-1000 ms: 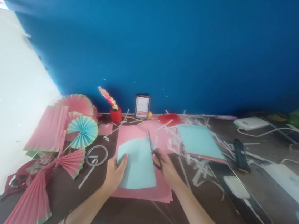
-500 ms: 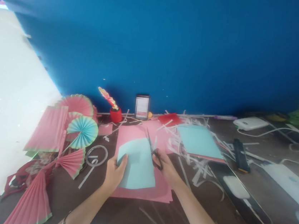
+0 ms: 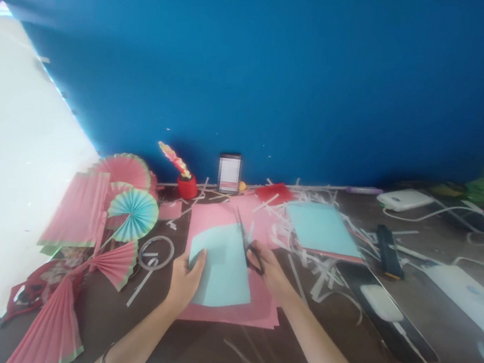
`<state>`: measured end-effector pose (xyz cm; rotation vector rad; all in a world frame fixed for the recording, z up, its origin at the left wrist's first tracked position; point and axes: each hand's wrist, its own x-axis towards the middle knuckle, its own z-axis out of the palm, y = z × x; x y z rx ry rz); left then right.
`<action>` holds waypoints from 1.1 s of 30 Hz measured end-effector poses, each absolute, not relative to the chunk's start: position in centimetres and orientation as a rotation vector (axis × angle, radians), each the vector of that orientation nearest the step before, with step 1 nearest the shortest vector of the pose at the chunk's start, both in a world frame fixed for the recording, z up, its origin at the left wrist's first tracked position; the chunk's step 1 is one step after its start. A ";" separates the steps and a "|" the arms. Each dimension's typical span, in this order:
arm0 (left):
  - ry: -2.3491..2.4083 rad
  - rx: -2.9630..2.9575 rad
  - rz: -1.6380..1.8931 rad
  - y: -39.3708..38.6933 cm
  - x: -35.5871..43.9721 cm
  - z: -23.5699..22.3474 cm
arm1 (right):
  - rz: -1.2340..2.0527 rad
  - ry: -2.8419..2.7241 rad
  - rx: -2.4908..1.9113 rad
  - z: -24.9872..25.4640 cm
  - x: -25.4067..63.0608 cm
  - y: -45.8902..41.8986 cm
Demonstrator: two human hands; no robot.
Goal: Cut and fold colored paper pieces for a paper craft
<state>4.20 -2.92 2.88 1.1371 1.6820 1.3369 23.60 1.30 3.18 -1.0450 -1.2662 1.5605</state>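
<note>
A light blue paper sheet (image 3: 224, 267) lies on a stack of pink sheets (image 3: 227, 314) on the dark table. My left hand (image 3: 183, 282) grips the blue sheet at its left edge, thumb on top. My right hand (image 3: 270, 272) is closed round the black handles of a pair of scissors (image 3: 246, 245). The blades run along the sheet's right edge and point away from me.
Folded pink and teal paper fans (image 3: 102, 218) lie at the left. A tape ring (image 3: 157, 251), a red cup (image 3: 187, 186), a phone (image 3: 229, 172), white paper strips (image 3: 315, 265), a second blue sheet (image 3: 321, 228), power banks (image 3: 402, 200) and cables fill the back and right, below a blue wall.
Hardly anything has moved. The scissors have shifted very slightly along the right edge of the blue sheet, and both hands hold as before.
</note>
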 end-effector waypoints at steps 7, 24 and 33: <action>1.670 1.142 1.348 -2.9 4.2 2.8 | 1.570 -1.276 -1.052 3.4 23.7 1.4; 1.656 1.130 1.358 -2.8 4.1 3.0 | 1.521 -1.317 -1.108 4.8 23.8 1.6; 1.838 0.910 1.556 -0.4 1.0 1.3 | 1.502 -1.058 -0.992 4.1 25.1 2.5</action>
